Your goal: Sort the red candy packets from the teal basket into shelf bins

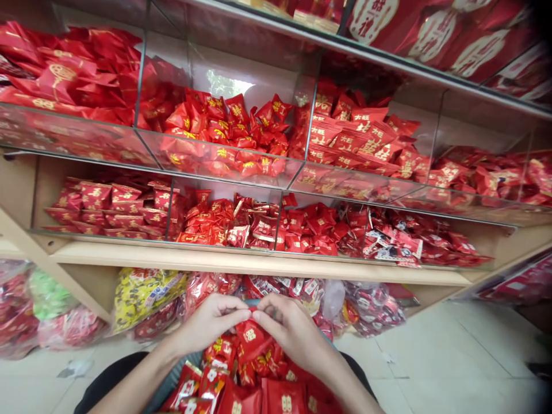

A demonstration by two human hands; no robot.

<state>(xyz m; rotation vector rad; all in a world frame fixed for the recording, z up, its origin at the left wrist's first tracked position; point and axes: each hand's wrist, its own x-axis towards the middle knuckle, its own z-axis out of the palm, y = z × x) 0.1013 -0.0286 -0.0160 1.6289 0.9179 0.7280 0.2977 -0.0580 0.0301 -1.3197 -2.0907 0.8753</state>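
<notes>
My left hand (218, 319) and my right hand (291, 328) meet at the middle, thumb tips almost touching. Between them they pinch the top edge of a small red candy packet (251, 340) with gold markings. The packet hangs over a teal basket (175, 376) piled with red wrapped candies. Larger red packets (284, 397) with gold double-happiness characters lie at the near side of the pile. Some packets with white flower prints (213, 380) sit at its left. My hands and forearms cover much of the basket's rim.
Ahead stands a wooden shelf (259, 263) with clear-walled compartments of red wrapped candies (224, 123). Under it are plastic bags of sweets, one of them a yellow bag (149, 293). Red boxes (435, 34) fill the upper right. The floor is pale tile (457, 356).
</notes>
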